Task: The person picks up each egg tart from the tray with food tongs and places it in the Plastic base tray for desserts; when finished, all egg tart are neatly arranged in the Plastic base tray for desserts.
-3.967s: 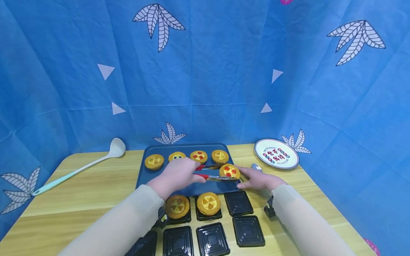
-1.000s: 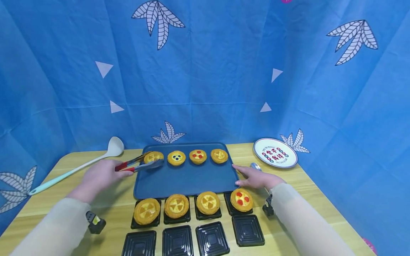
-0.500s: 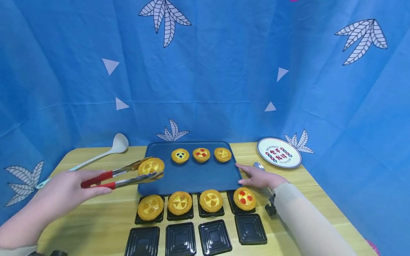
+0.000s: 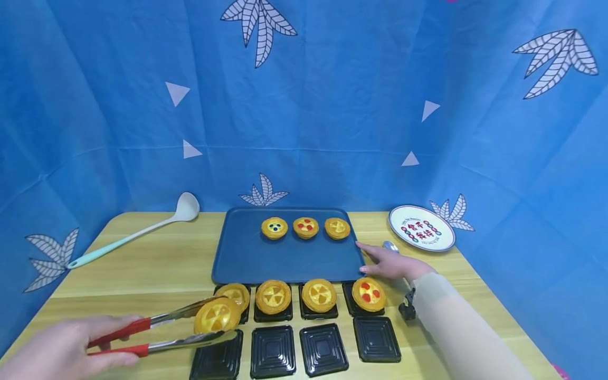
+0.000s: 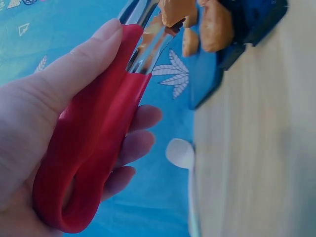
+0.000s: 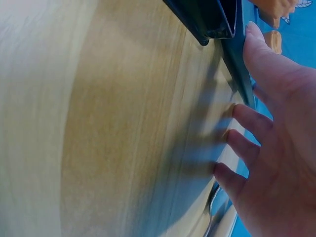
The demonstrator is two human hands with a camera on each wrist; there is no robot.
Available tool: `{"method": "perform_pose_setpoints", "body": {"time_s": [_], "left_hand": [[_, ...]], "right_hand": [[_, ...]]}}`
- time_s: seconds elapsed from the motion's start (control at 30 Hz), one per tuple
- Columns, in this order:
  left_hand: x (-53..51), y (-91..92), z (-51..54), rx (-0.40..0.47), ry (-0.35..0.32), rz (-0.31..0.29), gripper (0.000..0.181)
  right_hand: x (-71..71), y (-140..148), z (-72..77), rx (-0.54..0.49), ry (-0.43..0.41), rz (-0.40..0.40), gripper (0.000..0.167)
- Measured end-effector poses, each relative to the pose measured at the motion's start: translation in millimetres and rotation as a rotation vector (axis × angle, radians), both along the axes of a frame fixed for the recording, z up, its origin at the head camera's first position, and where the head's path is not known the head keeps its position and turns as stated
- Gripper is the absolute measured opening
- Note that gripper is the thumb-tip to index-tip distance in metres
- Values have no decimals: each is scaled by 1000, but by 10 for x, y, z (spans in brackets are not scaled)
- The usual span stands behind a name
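Note:
My left hand [image 4: 71, 343] holds tongs with red handles [image 5: 94, 118], thumb on one arm and fingers curled round the other. Between the metal tips sits an egg tart [image 4: 216, 316], raised over the near left black square tray [image 4: 216, 359] and partly covering the tart [image 4: 237, 293] behind it. At the right edge of the blue baking tray [image 4: 290, 264] rests my right hand [image 4: 391, 262], thumb touching the rim. Its other fingers spread down toward the table, as the right wrist view shows. Three small tarts stand along the blue tray's back, including a blueberry-dotted one [image 4: 274, 228].
Several tarts sit on the back row of black trays, one dotted red [image 4: 369, 294]. The front row includes a bare black tray [image 4: 273, 351]. A ladle [image 4: 185, 208] lies at left. A white plate [image 4: 421, 227] and a spoon [image 4: 390, 246] are at right.
My left hand has lifted the far left tart off the blue tray with the tongs and brought it nearer, over the front row. Earlier, the red-dotted tart reached its black tray. My right hand stays put.

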State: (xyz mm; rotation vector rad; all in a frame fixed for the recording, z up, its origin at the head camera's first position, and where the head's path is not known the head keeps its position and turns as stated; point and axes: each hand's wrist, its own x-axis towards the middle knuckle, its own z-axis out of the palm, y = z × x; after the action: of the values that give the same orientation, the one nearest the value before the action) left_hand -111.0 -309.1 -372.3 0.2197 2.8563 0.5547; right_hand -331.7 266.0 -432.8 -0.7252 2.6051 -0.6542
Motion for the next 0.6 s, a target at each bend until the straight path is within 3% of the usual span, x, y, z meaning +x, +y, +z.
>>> {"method": "perform_pose_setpoints", "body": {"time_s": [0.13, 0.27, 0.43, 0.6], "left_hand": [[65, -62, -165, 100, -96, -34, 64], [82, -88, -288, 158, -186, -25, 64], [94, -108, -391, 164, -217, -43, 64], [93, -97, -457, 134, -251, 17, 69]], "right_hand": [[7, -3, 39, 9, 3, 4, 77], [5, -10, 56, 8, -10, -7, 77], [4, -21, 49, 1, -4, -2, 77], [8, -27, 33, 7, -2, 2, 77]]}}
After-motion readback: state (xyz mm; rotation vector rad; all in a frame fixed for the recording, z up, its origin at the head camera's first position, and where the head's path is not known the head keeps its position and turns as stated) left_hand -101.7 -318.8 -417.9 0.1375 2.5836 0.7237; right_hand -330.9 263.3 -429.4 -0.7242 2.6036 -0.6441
